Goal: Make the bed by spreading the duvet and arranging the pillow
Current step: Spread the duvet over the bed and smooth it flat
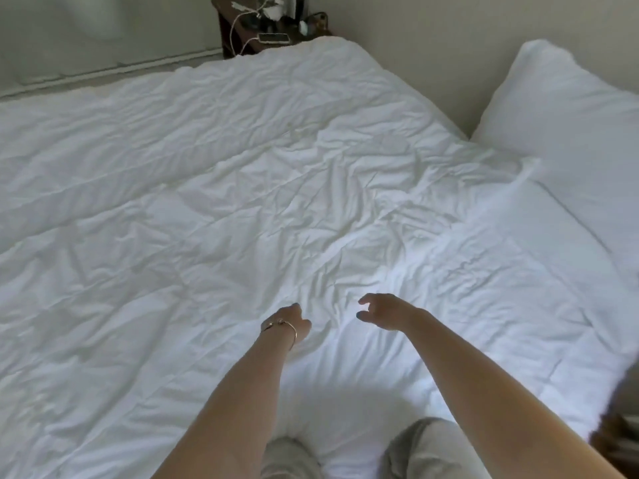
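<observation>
The white duvet [242, 188] is lying spread across nearly the whole bed, its soft quilted cloth puckering into fine creases and shallow folds, thickest in the middle just ahead of the hands. A plump white pillow [567, 108] is leaning against the pale wall [415, 46] at the right, smooth and rounded at its top corner, with flatter white bedding running below it along the duvet's edge. The left hand [294, 323] is reaching over the duvet with a thin metal bracelet [280, 328] circling the wrist; its fingers are hidden behind the hand, so I cannot tell how they lie. The right hand [383, 311] is hovering just beside it, fingers loosely curled and holding nothing. Grey cloth-covered knees [425, 451] are resting on the duvet's near edge. A dark wooden bedside table [238, 36], cluttered with cables, is standing beyond the far corner.
</observation>
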